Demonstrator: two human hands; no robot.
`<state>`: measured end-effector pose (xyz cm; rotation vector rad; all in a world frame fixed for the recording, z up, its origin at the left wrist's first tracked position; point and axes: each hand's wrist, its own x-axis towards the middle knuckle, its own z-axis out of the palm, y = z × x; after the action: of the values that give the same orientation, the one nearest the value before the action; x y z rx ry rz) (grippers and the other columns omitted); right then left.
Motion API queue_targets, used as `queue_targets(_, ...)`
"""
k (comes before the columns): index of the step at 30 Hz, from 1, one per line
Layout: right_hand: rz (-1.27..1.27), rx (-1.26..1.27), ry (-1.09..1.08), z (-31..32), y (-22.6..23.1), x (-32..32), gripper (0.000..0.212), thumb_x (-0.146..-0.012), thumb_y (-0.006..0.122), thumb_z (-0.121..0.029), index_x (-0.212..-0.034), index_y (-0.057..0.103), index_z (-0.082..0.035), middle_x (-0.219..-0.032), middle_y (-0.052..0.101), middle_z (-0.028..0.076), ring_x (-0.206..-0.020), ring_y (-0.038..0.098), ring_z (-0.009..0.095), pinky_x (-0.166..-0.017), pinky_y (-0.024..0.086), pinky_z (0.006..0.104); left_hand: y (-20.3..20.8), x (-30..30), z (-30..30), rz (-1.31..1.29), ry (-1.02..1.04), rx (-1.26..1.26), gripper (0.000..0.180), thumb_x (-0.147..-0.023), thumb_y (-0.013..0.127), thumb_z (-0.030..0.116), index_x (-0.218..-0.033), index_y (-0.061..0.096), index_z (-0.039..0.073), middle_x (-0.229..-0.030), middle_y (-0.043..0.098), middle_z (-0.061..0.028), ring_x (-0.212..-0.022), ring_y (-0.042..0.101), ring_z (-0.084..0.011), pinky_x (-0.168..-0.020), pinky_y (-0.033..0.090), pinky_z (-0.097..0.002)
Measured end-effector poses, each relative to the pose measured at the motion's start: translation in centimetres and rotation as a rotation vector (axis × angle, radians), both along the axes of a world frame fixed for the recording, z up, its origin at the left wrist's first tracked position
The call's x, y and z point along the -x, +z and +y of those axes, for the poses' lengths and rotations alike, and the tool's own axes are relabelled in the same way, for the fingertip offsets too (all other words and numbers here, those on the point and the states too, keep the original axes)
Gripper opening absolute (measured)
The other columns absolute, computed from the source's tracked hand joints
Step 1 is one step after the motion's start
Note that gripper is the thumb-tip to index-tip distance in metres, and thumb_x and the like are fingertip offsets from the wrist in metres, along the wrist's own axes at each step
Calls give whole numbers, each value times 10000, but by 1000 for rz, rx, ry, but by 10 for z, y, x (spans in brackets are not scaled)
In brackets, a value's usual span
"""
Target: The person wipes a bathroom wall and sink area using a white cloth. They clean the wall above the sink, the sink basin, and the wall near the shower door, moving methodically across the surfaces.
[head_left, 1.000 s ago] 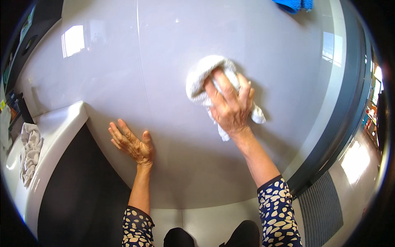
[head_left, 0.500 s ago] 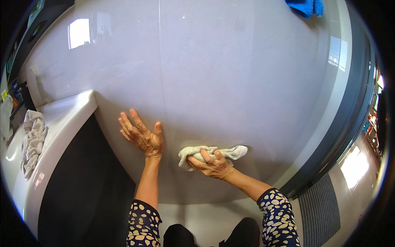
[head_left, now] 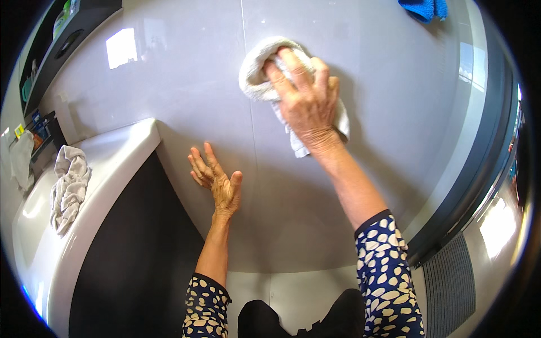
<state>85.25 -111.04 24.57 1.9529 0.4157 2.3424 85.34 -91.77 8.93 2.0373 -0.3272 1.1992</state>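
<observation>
A white terry cloth [head_left: 260,63] is bunched against the glossy grey tiled wall [head_left: 191,96], with my right hand [head_left: 307,96] closed over it. Part of the cloth hangs loose below my palm. Lower and to the left, my left hand [head_left: 217,179] lies near the wall with its fingers spread and nothing in them. A thin vertical joint in the wall runs between my two hands.
On the left a white ledge [head_left: 132,138] with a dark front panel holds a crumpled greyish cloth [head_left: 70,188]. A dark shelf [head_left: 73,42] juts out upper left. A blue cloth [head_left: 420,8] hangs at the upper right. A dark door frame [head_left: 451,217] and a ribbed grey mat [head_left: 449,287] are at the right.
My right hand has moved well up the wall with the white cloth. My left hand stays spread in about the same place, while the whole view has shifted slightly.
</observation>
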Motion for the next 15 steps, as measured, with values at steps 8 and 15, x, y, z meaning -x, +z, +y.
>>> queue_targets(8,45,149,42,30,-104,3,276,-815,609,-263,-1054,667,-139,-1121,580,-39,-932,561,242,-664,490,465,-6,-12,-4,-140,-43,9,991,-801,278,784,-1478,107,81,-1548,-10,-125,-1416,-86,-295,-1078,-107,-508)
queue_targets(15,488,225,337,21,-138,16,515,-725,592,-281,-1212,510,-135,-1301,437,70,-1203,359,323,-805,366,475,-13,5,-55,-200,-469,403,674,-943,386,501,-1404,259,27,-1404,288,-174,-1291,302,-302,-1049,287,-445)
